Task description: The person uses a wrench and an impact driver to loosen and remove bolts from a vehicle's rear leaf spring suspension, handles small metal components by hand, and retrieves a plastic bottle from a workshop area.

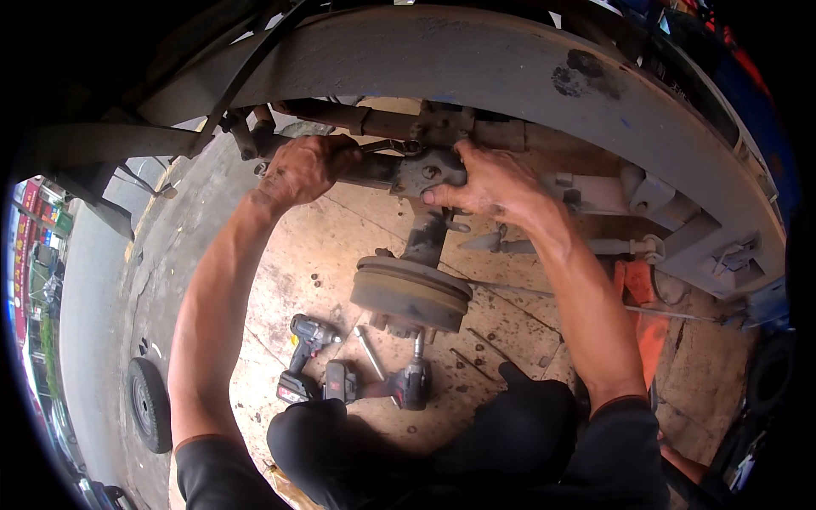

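My left hand (304,170) is closed at the axle beam under the vehicle. A shiny wrench (387,146) runs from its fingers toward a bolt area; the gripped end is hidden. My right hand (501,183) is wrapped around the edge of a greasy metal clamp plate (416,176) on the axle, thumb below and fingers above. Under the plate, a short axle stub (425,238) leads to a rusty brake drum (412,293), nearest to my knees.
Two cordless impact wrenches (310,333) (414,384) and a metal bar (371,352) lie on stained flooring (289,255). Thin rods (476,364) lie right of the drum. A frame rail (476,51) arches overhead. An orange jack-like part (642,319) stands right; a tyre (150,405) lies left.
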`<state>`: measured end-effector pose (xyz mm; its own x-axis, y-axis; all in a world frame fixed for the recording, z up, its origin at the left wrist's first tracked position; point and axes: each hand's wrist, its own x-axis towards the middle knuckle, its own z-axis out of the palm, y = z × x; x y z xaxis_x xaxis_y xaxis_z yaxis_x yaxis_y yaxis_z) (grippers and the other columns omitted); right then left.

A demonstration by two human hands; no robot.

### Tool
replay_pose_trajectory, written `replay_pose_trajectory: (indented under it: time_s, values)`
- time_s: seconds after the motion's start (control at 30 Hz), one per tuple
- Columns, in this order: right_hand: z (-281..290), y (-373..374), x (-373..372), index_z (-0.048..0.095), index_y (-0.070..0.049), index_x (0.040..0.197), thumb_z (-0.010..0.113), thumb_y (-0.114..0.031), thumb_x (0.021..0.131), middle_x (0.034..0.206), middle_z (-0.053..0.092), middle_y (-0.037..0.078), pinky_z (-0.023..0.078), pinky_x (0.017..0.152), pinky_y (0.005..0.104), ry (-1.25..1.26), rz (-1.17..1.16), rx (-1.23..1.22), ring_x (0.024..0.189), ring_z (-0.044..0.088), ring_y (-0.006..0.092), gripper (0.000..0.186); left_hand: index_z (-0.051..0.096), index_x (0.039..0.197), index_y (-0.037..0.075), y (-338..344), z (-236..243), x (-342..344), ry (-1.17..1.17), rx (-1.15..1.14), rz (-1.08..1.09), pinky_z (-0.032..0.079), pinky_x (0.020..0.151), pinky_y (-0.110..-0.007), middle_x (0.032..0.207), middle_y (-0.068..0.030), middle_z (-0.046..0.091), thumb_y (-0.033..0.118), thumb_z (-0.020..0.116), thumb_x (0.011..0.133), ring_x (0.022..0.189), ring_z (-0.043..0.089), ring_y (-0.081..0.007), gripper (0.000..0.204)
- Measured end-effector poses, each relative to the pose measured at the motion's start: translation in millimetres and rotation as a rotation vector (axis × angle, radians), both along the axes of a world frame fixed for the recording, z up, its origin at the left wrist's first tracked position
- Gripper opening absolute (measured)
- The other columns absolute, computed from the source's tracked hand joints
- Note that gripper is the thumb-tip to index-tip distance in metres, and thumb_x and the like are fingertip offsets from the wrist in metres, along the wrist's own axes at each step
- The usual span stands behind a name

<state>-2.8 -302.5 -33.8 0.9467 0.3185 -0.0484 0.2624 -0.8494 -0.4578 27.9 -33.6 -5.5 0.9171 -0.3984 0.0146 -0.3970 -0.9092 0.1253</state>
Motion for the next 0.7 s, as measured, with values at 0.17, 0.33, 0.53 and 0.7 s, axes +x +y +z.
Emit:
replay_pose_trajectory:
  time_s: [0.17,0.33,0.53,0.7]
  values:
    - [7,4,1,0.043,0.014,0.13,0.07,-0.068,0.069,0.124,0.055,0.032,0.039,0.106,0.0407,0.077,0.03,-0.016,0.119,0.055,0.037,0.106,0.061,0.125,0.02,40,-22,58,-0.277,0.289,-0.39,0.051,0.076,-0.036,0.089,-0.0062,0.067,0.031,0.052,0.093,0.077,0.06,-0.0233,0.035]
    - [2,5,2,0.045,0.013,0.128,0.071,-0.066,0.069,0.123,0.056,0.03,0.041,0.105,0.0422,0.016,0.036,0.027,0.118,0.055,0.0376,0.102,0.069,0.11,0.018,31,-12,69,-0.444,0.24,-0.388,0.047,0.071,-0.034,0.066,-0.0034,0.059,0.045,0.053,0.092,0.065,0.057,-0.0188,0.036]
    - [4,-2,-3,0.046,0.01,0.128,0.073,-0.062,0.07,0.123,0.057,0.028,0.043,0.102,0.0408,-0.022,0.002,-0.008,0.118,0.055,0.0369,0.096,0.063,0.083,0.0,-11,15,3,0.489,-0.319,0.04,0.041,0.046,-0.03,0.06,-0.0055,0.056,0.025,0.053,0.091,0.049,0.053,-0.0124,0.027]
    - [1,0,3,0.049,0.006,0.126,0.074,-0.048,0.073,0.121,0.06,0.024,0.046,0.098,0.0399,0.03,0.023,0.047,0.114,0.058,0.0365,0.08,0.056,0.092,-0.004,-97,-1,-70,0.841,-1.166,0.396,0.048,0.036,-0.031,0.065,-0.012,0.06,0.012,0.049,0.095,0.045,0.058,-0.0207,0.018]
